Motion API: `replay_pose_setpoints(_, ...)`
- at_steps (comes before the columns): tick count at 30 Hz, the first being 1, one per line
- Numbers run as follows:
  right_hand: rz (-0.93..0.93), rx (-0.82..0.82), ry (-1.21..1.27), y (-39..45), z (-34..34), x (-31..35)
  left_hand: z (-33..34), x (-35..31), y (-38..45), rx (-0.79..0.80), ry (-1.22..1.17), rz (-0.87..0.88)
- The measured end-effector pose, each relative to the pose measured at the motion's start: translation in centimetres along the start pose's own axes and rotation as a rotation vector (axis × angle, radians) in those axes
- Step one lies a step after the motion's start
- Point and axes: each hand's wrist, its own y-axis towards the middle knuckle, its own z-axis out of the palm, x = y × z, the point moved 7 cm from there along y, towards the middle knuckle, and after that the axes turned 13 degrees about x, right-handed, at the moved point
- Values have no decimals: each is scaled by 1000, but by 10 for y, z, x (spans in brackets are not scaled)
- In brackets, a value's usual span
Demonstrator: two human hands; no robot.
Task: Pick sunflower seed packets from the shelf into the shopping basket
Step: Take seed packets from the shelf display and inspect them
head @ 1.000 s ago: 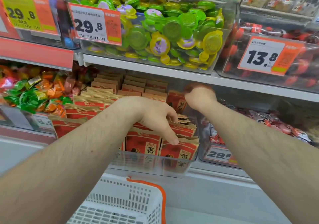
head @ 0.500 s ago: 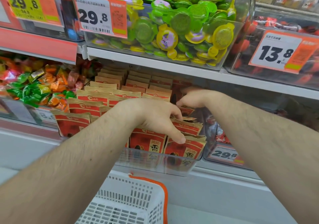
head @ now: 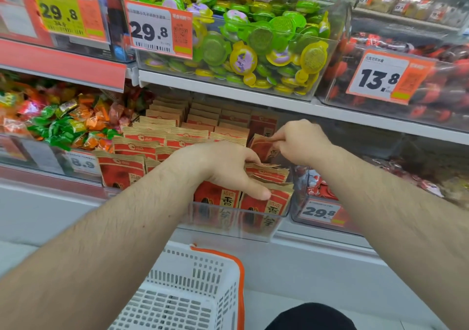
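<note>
Red and tan sunflower seed packets [head: 142,149] stand in rows in a clear bin [head: 228,225] on the middle shelf. My left hand [head: 228,169] rests on the front right packets, thumb pressing the top of the front packet [head: 276,202], fingers reaching in among the packets behind. My right hand [head: 299,141] pinches one packet [head: 261,146] at the back right of the bin and holds it tilted above the row. A white shopping basket [head: 187,291] with an orange rim stands below the shelf, with no packet visible in the part in view.
A bin of green and yellow jelly cups [head: 253,40] overhangs from the shelf above. Wrapped candies [head: 58,121] fill the bin to the left, red-wrapped sweets [head: 317,190] the one to the right. Price tags line the shelf edges.
My right hand has drawn back toward me from deep in the bin, now lifting one packet. My left hand has stayed on the front packets.
</note>
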Motion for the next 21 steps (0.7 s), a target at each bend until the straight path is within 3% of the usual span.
replay_pose_setpoints(2, -47, -189, -34, -22, -9, 4, -6, 2, -9, -157, -37, 5)
replay_pose_setpoints(6, -176, -585, 148, -72, -26, 16, -21, 6, -31, -613, -301, 69)
replay_pose_setpoints(9, -277, -862, 271, -110, -41, 31, -32, -2, -52, -851, -538, 334)
replay_pose_setpoints(11, -331, -969, 372, -130, -54, 41, -37, -10, -67, -899, -677, 526)
replay_pose_setpoints(16, -347, -1062, 712, -156, -86, 62, -45, -15, -113, -997, -878, 743)
replay_pose_setpoints(21, -329, -861, 999, -156, -74, 92, -16, 4, -134, -992, -1108, 705)
